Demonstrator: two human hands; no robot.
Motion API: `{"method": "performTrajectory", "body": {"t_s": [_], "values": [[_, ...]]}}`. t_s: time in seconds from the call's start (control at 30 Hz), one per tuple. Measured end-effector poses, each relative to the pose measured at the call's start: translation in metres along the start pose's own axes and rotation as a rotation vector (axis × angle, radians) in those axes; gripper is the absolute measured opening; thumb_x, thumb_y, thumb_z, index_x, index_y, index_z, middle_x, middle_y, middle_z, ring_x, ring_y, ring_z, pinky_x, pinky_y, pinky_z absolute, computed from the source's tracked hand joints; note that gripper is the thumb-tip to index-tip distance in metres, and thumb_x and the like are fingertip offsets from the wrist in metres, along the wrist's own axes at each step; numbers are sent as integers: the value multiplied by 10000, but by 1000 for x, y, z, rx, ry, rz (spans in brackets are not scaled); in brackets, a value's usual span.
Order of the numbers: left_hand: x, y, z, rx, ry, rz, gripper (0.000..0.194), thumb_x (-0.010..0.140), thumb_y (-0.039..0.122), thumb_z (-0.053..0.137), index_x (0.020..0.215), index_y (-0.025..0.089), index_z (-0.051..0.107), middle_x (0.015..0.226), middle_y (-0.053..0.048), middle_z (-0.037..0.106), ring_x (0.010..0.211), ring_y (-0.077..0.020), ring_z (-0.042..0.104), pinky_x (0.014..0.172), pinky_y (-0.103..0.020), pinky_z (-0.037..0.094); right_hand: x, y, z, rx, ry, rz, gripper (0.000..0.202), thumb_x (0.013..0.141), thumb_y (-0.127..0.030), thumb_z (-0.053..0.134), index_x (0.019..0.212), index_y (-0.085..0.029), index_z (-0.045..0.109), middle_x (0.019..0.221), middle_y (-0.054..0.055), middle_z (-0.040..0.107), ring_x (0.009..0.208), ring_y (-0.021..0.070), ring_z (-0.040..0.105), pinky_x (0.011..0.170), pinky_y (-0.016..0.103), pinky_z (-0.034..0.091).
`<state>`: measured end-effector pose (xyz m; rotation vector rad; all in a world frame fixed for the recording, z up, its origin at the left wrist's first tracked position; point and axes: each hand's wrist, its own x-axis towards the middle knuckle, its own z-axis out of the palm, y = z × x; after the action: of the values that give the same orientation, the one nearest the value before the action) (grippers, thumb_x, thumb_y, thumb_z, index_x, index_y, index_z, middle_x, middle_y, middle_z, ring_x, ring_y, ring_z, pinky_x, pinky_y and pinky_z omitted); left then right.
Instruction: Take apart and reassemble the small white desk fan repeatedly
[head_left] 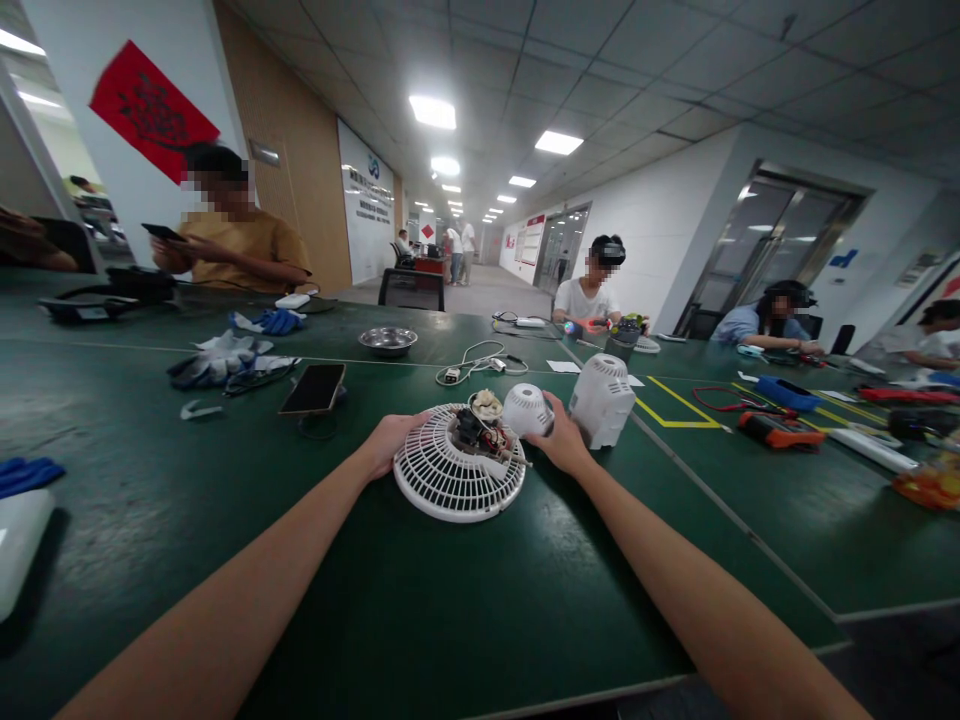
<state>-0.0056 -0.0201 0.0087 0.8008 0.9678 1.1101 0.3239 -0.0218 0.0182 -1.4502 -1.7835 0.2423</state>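
A round white fan grille (427,480) lies on the green table, with a motor and wires (476,430) exposed at its centre. My left hand (394,440) grips the grille's left rim, its fingertips partly hidden. In my right hand (559,440) is a white vented motor cover (527,410), held beside the motor at the grille's right edge. Just right of that hand stands a taller white plastic housing (602,400) with slots on top.
A phone (313,388), gloves (221,360) and a metal bowl (388,341) lie left and behind. A white cable (480,365) is coiled beyond the grille. To the right are an orange multimeter (780,431) and a blue tray (787,393). Other people sit around the table.
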Motion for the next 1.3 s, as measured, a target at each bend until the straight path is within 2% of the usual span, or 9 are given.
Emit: {"method": "performTrajectory", "body": {"t_s": [0.17,0.27,0.37,0.47,0.6,0.73,0.93,1.07,1.3], "values": [[4,-3,-1,11,16,29,202,805,211,729,910,39,712,899,-173,744,715,-211,727,690,-326,607,3,-8,0,573,136,402,685,671,-415,747,1279,-224,496,860,17,657,707,196,612,677,330,512],[4,-4,0,42,24,48,211,795,236,739,889,49,714,879,-160,745,702,-203,720,672,-310,599,0,-20,-2,1014,-5,620,466,832,-527,534,1161,-196,545,835,57,683,680,202,647,568,292,495],[3,-5,0,78,29,83,235,791,258,735,911,57,717,861,-148,746,708,-200,715,693,-317,590,-5,-35,-2,1225,-166,656,466,887,-574,408,1102,-196,576,869,78,703,757,218,680,615,306,521],[2,-4,-1,238,80,177,337,792,312,721,1030,73,708,953,-154,747,817,-238,720,798,-380,572,-12,-50,2,1255,-171,535,460,880,-562,456,1158,-211,560,963,63,700,813,205,676,662,298,530],[-5,1,1,701,233,501,511,800,417,683,1223,132,654,1248,-152,663,1132,-294,628,1003,-446,460,-22,-67,5,1046,-96,233,660,805,-456,649,1381,-291,372,1093,31,662,865,199,651,759,347,545],[-23,8,12,917,48,747,493,926,477,476,1318,204,599,1374,-89,590,1270,-271,529,1082,-438,377,-32,-77,1,616,-180,-69,899,748,-390,750,1481,-304,236,1043,45,654,891,228,635,872,446,522],[-52,19,29,984,-270,802,588,956,497,401,1476,222,401,1348,-95,606,1213,-283,573,1026,-438,415,-34,-81,-3,283,-178,-278,925,803,-392,697,1535,-306,138,1221,95,595,956,258,626,894,495,513],[-52,20,32,1067,-261,803,681,910,532,488,1488,202,345,1334,-135,600,1169,-296,588,979,-446,434,-33,-79,-2,72,-173,-421,899,816,-374,665,1547,-333,144,1354,100,513,1133,301,551,981,540,454],[-43,19,33,1358,-215,886,709,713,654,670,1197,142,586,1145,-151,637,1024,-312,580,903,-477,444,-33,-78,-4,65,-193,-547,966,765,-339,677,1556,-291,124,1561,88,329,1357,340,407,1128,560,315]]}}
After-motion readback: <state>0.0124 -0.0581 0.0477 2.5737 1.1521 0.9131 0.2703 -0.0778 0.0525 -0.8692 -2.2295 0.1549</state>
